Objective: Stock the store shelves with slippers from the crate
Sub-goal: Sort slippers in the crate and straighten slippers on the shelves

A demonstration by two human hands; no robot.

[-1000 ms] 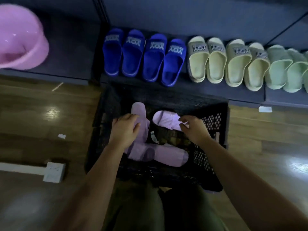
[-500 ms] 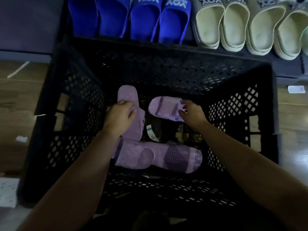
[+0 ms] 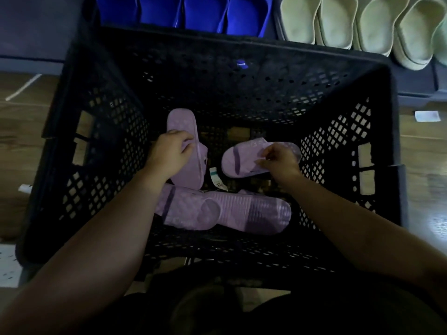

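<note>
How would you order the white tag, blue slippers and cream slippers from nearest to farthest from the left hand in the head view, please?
1. White tag, in the crate beside the left hand.
2. Blue slippers, shelf ahead.
3. Cream slippers, shelf, farther right.

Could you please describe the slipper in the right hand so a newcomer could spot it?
Look into the black lattice crate in front of the blue slippers. Of the lilac ones at its bottom, the wanted slipper lies crosswise on the right, apart from the rest, held by the right hand.
</note>
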